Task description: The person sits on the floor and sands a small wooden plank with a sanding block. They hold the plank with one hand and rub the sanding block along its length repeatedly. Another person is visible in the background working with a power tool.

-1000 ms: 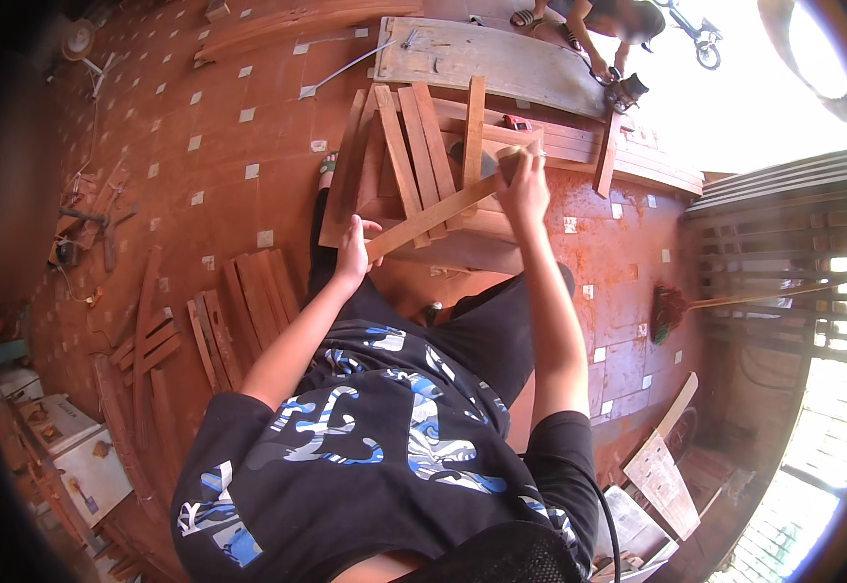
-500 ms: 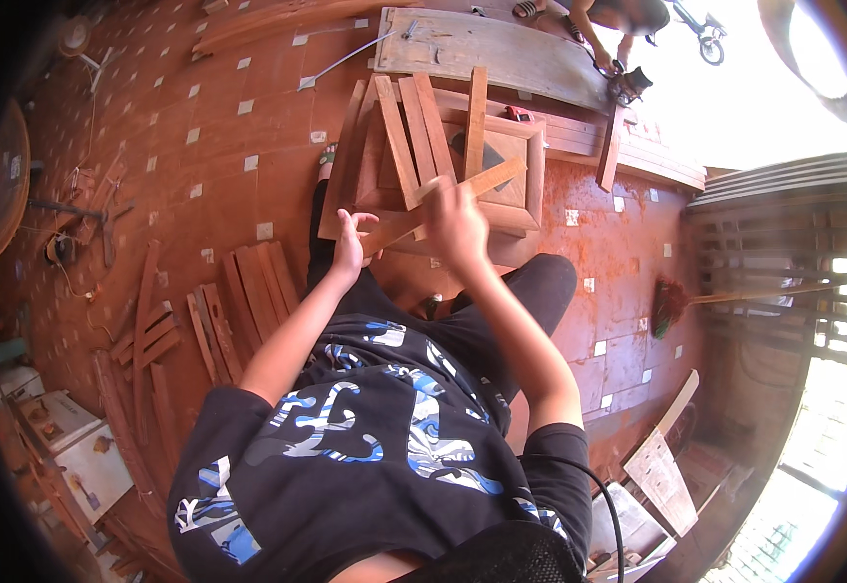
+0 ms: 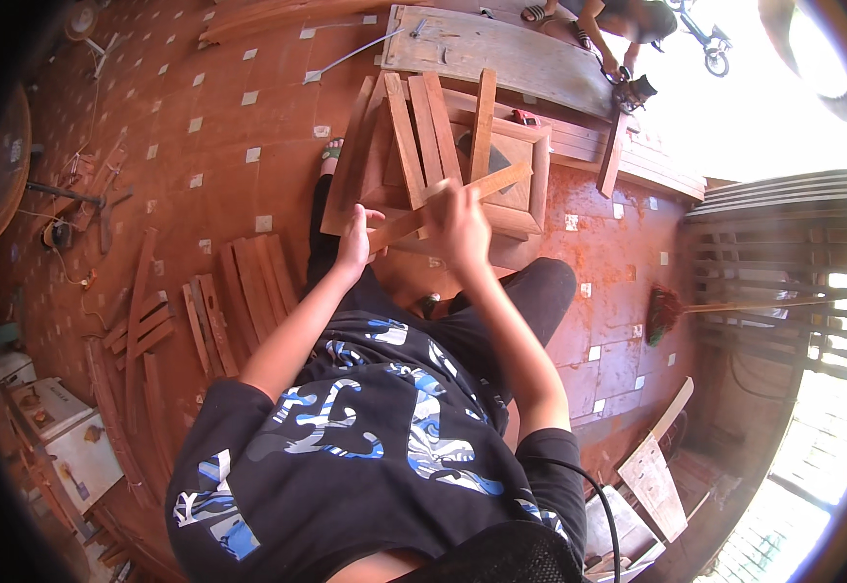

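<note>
A narrow wooden strip slants across in front of me, its far end over a panelled wooden piece. My left hand is closed around the near end of the strip, thumb up along its side. My right hand is wrapped over the strip's middle; whether something sits between palm and wood is hidden. Beyond my hands, several more wooden strips lie lengthwise on the panelled piece. One separate strip rests to their right, beside a dark flat patch.
A small red tool lies at the panel's far edge. Behind stands a long grey board, where another person handles a power tool. Loose boards cover the floor at left. A red broom is at right.
The view has shifted slightly. My right hand stays over the strip's middle with little movement, and my left hand keeps hold of the near end.
</note>
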A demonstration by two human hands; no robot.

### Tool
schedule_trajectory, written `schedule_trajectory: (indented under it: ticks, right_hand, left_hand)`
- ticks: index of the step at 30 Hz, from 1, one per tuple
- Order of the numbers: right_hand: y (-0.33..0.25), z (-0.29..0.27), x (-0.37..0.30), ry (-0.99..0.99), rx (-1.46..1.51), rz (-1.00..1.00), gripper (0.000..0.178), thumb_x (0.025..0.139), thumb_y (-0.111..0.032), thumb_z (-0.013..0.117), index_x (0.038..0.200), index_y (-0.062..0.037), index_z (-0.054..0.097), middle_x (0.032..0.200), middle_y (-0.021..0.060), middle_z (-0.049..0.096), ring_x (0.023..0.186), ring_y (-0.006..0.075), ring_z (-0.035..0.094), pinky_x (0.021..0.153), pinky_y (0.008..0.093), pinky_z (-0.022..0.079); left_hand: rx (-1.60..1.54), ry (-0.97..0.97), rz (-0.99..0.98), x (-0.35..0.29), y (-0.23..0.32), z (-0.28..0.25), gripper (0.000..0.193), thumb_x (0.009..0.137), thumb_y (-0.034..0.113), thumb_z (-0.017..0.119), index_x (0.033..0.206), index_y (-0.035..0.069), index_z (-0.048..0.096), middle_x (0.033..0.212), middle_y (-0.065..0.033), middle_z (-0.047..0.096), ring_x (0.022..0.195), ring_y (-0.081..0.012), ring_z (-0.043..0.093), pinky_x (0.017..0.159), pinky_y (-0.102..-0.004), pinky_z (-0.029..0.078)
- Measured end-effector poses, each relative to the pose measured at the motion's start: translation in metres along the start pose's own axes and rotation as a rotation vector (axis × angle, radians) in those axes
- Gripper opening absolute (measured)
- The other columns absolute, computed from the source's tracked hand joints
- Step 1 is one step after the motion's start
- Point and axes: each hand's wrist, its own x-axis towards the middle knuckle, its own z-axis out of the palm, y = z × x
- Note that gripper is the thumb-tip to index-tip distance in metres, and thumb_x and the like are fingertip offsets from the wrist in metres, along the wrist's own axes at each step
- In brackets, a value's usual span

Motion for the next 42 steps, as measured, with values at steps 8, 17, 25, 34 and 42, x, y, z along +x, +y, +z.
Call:
schedule_trajectory:
  ticks: [8,17,25,34,42]
  right_hand:
    - [-0.030,-0.037,-0.040,-0.074,0.314,-0.068,0.060,0.084,-0.029,0.076,0.133,-0.0033,0.051,0.116,0.0200,0.057,0.101,0.0410,0.064,0.081,0.0488,0.056]
    - [0.049,-0.061,-0.030,0.396,0.210,0.259,0.059,0.087,-0.021,0.078,0.134,0.0003,0.050,0.119,0.0209,0.056,0.112,0.0398,0.060,0.094,0.0448,0.050]
    - [0.054,-0.027,-0.031,0.354,0.157,0.257,0.061,0.089,-0.026,0.076,0.136,0.0001,0.048,0.120,0.0218,0.055,0.108,0.0425,0.061,0.090,0.0470,0.051]
    - [-0.008,-0.016,-0.036,0.080,0.010,-0.049,0.062,0.082,-0.029,0.078,0.134,-0.0084,0.052,0.108,0.0153,0.059,0.090,0.0360,0.067,0.068,0.0441,0.057]
    - [-0.033,-0.018,-0.040,-0.140,0.106,-0.201,0.057,0.087,-0.031,0.072,0.133,-0.0062,0.051,0.115,0.0145,0.059,0.104,0.0336,0.064,0.079,0.0435,0.058]
  left_hand:
    - [0.156,-0.069,0.059,-0.007,0.011,0.000,0.029,0.102,0.032,0.061,0.115,0.006,0.064,0.092,-0.0028,0.068,0.070,-0.0075,0.062,0.054,-0.0219,0.045]
    - [0.454,-0.065,0.340,-0.008,0.013,0.000,0.036,0.102,0.028,0.063,0.122,-0.001,0.067,0.106,-0.0067,0.070,0.100,-0.0136,0.064,0.089,-0.0278,0.050]
    - [0.675,-0.084,0.470,-0.011,0.023,-0.003,0.042,0.098,0.035,0.069,0.121,-0.001,0.069,0.100,-0.0124,0.070,0.090,-0.0221,0.068,0.080,-0.0326,0.052]
    - [0.126,-0.129,0.003,-0.005,0.008,0.000,0.035,0.104,0.042,0.057,0.104,0.009,0.070,0.084,0.0012,0.063,0.066,-0.0055,0.055,0.053,-0.0216,0.041]
    - [0.110,-0.155,-0.249,-0.004,0.008,-0.005,0.048,0.108,0.054,0.038,0.106,0.012,0.061,0.072,0.0008,0.056,0.050,-0.0073,0.049,0.041,-0.0228,0.030]
